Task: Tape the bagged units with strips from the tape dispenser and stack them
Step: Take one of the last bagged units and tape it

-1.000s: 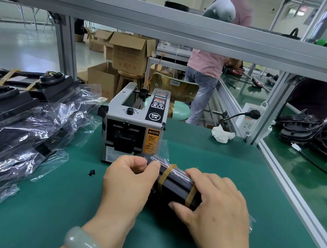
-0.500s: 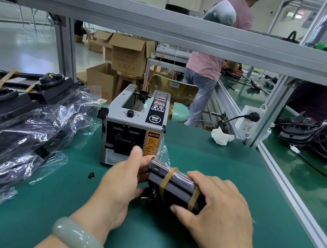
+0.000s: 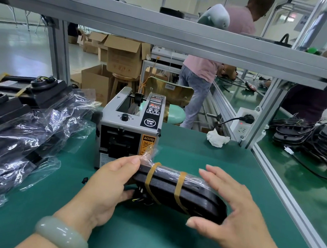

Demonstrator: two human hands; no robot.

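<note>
A black unit in a clear bag [image 3: 188, 192], bound by two tan bands, is held above the green mat in front of the grey tape dispenser [image 3: 130, 127]. My left hand [image 3: 107, 185] grips its left end, thumb on the bag's folded flap and fingers underneath. My right hand [image 3: 228, 210] cups the right end, its fingers spread straight over the top and its thumb under the lower edge. A pile of bagged black units [image 3: 10, 133] lies at the left of the table.
A crumpled white tissue [image 3: 217, 138] lies by the aluminium frame post [image 3: 264, 115] at the back right. A power strip [image 3: 242, 124] with a black plug hangs there. Behind the right rail sits a heap of black parts with cables [image 3: 319, 143]. People work at the far benches.
The bagged unit has been lifted and turned so its long side faces me. My right hand has opened from a grip over the top to spread fingers at the right end.
</note>
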